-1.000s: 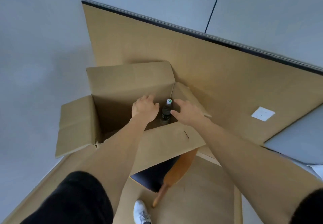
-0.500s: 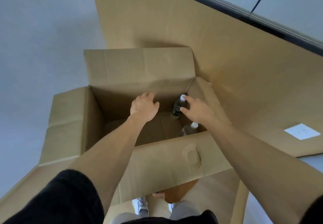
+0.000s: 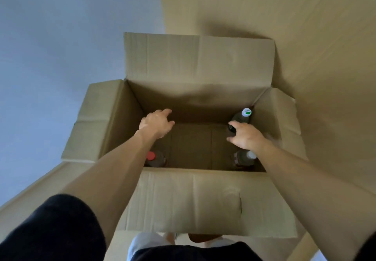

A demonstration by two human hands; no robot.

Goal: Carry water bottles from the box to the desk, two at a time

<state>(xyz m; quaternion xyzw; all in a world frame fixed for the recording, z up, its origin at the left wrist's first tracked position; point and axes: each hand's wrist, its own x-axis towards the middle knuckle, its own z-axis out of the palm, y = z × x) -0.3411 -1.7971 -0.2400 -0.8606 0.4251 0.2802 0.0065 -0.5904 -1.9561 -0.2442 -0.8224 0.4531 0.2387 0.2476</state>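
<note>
1. Since half a second ago the view is tipping further down over the box (image 3: 203,199), so its whole floor is now showing, and a red-capped bottle (image 3: 154,159) is coming into sight that was hidden before.
2. Both hands are reaching lower into the box than before.
3. Left hand (image 3: 156,124) is hanging over the far left part of the box, fingers loosely curled and holding nothing.
4. Right hand (image 3: 246,138) is lying against the far right bottle (image 3: 242,118), the one with a white cap marked green; thumb and fingers are spreading round its shoulder, touching it but not yet wrapped round it.
5. That bottle is standing upright in the far right corner, its cap showing above the hand.
6. A third bottle (image 3: 244,158), white-capped, is standing in the near right corner, partly covered by the right wrist.
7. Red-capped bottle is standing in the near left corner, partly hidden under the left forearm.
8. All four flaps are lying open: the far one is standing up, the side ones are splaying outward, and the near one is hanging toward the person.
9. Box walls are closing in tightly round the corner bottles.
10. Tan flooring is showing round the box, with a grey wall (image 3: 61,36) to the left.
11. Dark sleeves are framing the bottom corners.
</note>
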